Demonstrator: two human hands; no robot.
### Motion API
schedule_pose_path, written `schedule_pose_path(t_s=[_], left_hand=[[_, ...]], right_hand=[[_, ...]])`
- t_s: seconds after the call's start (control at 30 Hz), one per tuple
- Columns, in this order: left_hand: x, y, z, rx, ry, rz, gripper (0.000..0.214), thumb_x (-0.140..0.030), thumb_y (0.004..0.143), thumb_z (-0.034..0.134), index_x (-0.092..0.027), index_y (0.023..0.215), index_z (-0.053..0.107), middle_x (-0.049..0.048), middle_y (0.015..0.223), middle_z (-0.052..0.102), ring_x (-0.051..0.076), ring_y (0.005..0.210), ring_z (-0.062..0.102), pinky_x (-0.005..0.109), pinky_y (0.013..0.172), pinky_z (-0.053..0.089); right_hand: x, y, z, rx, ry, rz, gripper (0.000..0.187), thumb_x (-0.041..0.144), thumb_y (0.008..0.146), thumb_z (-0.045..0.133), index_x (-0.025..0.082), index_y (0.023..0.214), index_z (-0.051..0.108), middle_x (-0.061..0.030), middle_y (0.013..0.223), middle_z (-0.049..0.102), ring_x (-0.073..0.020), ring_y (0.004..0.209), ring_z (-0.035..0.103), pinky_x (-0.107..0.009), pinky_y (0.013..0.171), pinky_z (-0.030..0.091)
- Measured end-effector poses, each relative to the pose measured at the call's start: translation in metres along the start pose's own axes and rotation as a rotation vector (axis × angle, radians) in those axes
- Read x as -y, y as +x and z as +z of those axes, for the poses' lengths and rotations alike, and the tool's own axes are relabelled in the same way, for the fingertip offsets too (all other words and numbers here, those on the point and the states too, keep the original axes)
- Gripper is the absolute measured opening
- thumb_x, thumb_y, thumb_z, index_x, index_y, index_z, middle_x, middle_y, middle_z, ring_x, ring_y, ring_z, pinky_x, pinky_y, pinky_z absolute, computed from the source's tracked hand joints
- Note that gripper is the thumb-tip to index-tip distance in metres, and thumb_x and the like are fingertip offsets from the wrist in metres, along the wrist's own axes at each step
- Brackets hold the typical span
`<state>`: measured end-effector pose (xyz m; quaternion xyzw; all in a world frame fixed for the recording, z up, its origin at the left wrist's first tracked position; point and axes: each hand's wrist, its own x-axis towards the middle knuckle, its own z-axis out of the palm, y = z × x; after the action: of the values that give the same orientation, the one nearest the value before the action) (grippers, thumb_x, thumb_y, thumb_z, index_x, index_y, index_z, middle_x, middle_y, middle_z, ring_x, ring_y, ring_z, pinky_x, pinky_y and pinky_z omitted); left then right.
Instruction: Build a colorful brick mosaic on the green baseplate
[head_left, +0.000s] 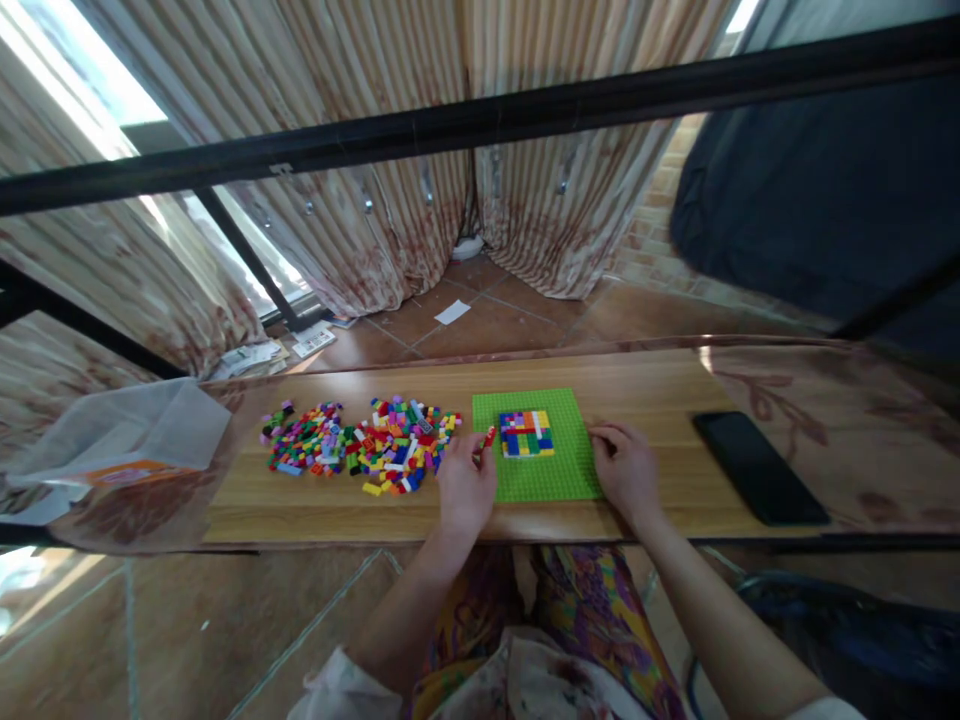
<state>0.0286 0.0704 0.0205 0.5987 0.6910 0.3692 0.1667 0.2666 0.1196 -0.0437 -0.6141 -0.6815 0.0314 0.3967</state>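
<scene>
Between the thumb and fingers of my left hand (466,485) is a small red toy brick (490,437), which looks to have a white mark. That hand is over the left edge of a green studded baseplate (559,480). A square patch of colourful bricks (526,434) is built on the plate, with blue, yellow, red, orange, purple, green and white pieces. My right hand (628,472), fingers curled, is closed at the plate's right edge; its fingertips are partly hidden.
Two piles of loose bricks, a nearer one (405,445) and a farther left one (307,440), lie on the wooden board (645,385). A black phone (757,468) rests at the right. At far left stands a translucent plastic bin (142,430). A black metal bar (450,125) crosses beyond.
</scene>
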Motion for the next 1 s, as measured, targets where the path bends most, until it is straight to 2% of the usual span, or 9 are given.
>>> schedule_pose_path(t_s=[0.13, 0.3, 0.47, 0.77, 0.83, 1.0], left_hand=[[-0.002, 0.006, 0.016, 0.041, 0.128, -0.033, 0.022, -0.017, 0.085, 0.049, -0.016, 0.099, 0.066, 0.0094, 0.090, 0.066, 0.019, 0.081, 0.063, 0.031, 0.076, 0.049], [-0.007, 0.006, 0.022, 0.071, 0.161, -0.045, 0.026, -0.019, 0.086, 0.048, -0.014, 0.104, 0.065, 0.0114, 0.096, 0.067, 0.021, 0.088, 0.064, 0.034, 0.082, 0.049], [-0.012, 0.007, 0.025, 0.119, 0.106, -0.067, 0.025, -0.021, 0.085, 0.052, -0.011, 0.105, 0.066, 0.0111, 0.093, 0.069, 0.021, 0.087, 0.064, 0.034, 0.083, 0.049], [0.000, 0.016, 0.028, 0.172, -0.043, -0.131, 0.027, -0.022, 0.085, 0.054, -0.012, 0.105, 0.068, 0.0110, 0.098, 0.071, 0.018, 0.082, 0.065, 0.032, 0.080, 0.049], [0.003, 0.020, 0.030, 0.192, -0.097, -0.170, 0.027, -0.022, 0.084, 0.055, -0.012, 0.105, 0.069, 0.0102, 0.094, 0.072, 0.017, 0.079, 0.065, 0.030, 0.077, 0.050], [0.008, 0.030, 0.034, 0.281, -0.275, -0.307, 0.026, -0.023, 0.081, 0.058, -0.013, 0.101, 0.070, 0.0040, 0.070, 0.069, 0.012, 0.058, 0.061, 0.022, 0.054, 0.046]], right_hand=[[0.000, 0.000, 0.001, -0.003, 0.006, 0.030, 0.022, 0.025, 0.085, 0.050, 0.018, 0.086, 0.071, -0.0099, 0.092, 0.068, -0.0231, 0.090, 0.059, -0.039, 0.084, 0.046], [0.002, 0.001, 0.000, 0.005, 0.011, 0.030, 0.022, 0.023, 0.085, 0.050, 0.018, 0.083, 0.071, -0.0093, 0.091, 0.068, -0.0225, 0.088, 0.059, -0.038, 0.083, 0.046], [0.004, 0.002, -0.002, 0.012, 0.019, 0.040, 0.022, 0.022, 0.085, 0.049, 0.018, 0.084, 0.071, -0.0097, 0.092, 0.068, -0.0226, 0.090, 0.058, -0.038, 0.084, 0.045], [0.004, 0.002, -0.001, -0.005, 0.018, 0.032, 0.022, 0.022, 0.084, 0.049, 0.019, 0.082, 0.071, -0.0090, 0.091, 0.068, -0.0225, 0.087, 0.059, -0.037, 0.081, 0.046], [0.003, 0.001, -0.001, -0.008, 0.017, 0.030, 0.022, 0.022, 0.084, 0.049, 0.019, 0.082, 0.071, -0.0091, 0.091, 0.068, -0.0227, 0.087, 0.059, -0.038, 0.081, 0.046], [0.004, 0.001, -0.001, -0.007, 0.028, 0.027, 0.022, 0.020, 0.084, 0.049, 0.018, 0.083, 0.071, -0.0092, 0.090, 0.067, -0.0227, 0.088, 0.059, -0.038, 0.082, 0.045]])
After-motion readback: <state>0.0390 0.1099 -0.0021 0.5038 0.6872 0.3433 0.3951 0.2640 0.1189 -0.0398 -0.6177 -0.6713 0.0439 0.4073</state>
